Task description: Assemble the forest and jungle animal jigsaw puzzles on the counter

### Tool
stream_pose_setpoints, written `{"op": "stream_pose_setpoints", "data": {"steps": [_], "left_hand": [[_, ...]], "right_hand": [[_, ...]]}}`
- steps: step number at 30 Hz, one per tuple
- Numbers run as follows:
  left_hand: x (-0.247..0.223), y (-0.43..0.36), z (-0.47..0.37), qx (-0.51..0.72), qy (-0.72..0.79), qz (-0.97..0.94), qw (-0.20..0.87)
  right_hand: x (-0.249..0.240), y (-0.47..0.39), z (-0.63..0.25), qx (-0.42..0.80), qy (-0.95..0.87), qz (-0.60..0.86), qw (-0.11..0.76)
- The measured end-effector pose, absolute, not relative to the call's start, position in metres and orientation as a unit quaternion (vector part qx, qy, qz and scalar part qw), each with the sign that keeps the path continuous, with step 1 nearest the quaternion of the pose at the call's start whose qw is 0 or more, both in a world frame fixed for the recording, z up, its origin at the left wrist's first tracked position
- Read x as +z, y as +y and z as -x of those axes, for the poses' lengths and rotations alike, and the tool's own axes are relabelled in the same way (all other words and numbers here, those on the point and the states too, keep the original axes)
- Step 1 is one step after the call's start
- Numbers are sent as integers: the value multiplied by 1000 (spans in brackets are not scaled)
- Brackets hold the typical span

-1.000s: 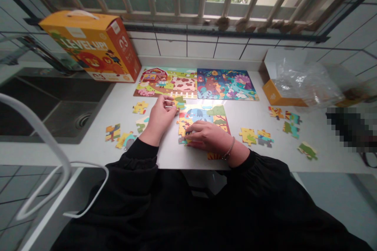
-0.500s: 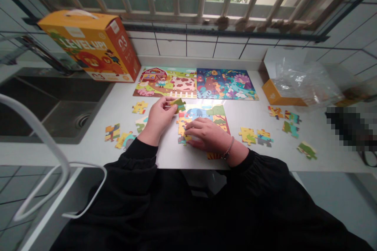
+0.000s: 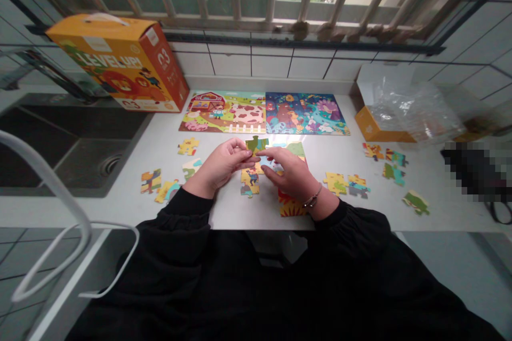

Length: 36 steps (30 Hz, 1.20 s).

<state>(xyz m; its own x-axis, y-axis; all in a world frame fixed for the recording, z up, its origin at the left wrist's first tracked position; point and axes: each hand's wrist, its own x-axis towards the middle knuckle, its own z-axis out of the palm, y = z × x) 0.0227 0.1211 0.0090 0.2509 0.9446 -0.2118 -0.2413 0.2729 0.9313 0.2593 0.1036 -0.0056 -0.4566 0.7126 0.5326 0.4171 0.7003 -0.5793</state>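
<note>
A green-and-yellow puzzle piece [image 3: 257, 144] is pinched between the thumb and fingers of my left hand [image 3: 224, 162], raised over the partly assembled puzzle [image 3: 250, 183]. My right hand [image 3: 294, 170] hovers above that puzzle with thumb and fingers apart. Its fingertips come close to the lower edge of the held piece; I cannot tell if they touch it. Much of the assembled puzzle is hidden under my right hand. A red-and-yellow section [image 3: 292, 209] shows below my right wrist.
Loose puzzle pieces [image 3: 335, 183] lie on both sides. A farm puzzle [image 3: 224, 112] and a night forest puzzle [image 3: 307, 113] lie behind. An orange box [image 3: 116, 64] stands by the sink [image 3: 80, 165]. An open box [image 3: 376, 128] with clear plastic [image 3: 416, 109] sits at right.
My left hand has brought the green-and-yellow piece to the right, over the assembled puzzle. My right hand has lifted and moved up toward it, uncovering the puzzle's lower left part.
</note>
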Motion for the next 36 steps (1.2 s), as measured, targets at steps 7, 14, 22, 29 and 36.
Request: {"op": "stream_pose_setpoints", "data": {"steps": [7,14,22,29,36], "left_hand": [[10,114,-23,286,388,-558,676],[13,111,-22,196,347,-620,676],[11,112,-22,221,362,-606,673],[20,108,-21,232,378,-634,634],[13,124,-10,373,502,-720,301]], "right_hand": [[-3,108,-261,225,-793,336,455],[-5,109,-268,199,-829,326,409],[-7,105,-267,167,-862,319,358],[-9,105,-265,172,-854,324,368],[7,82,-275,162,-879,304,328]]}}
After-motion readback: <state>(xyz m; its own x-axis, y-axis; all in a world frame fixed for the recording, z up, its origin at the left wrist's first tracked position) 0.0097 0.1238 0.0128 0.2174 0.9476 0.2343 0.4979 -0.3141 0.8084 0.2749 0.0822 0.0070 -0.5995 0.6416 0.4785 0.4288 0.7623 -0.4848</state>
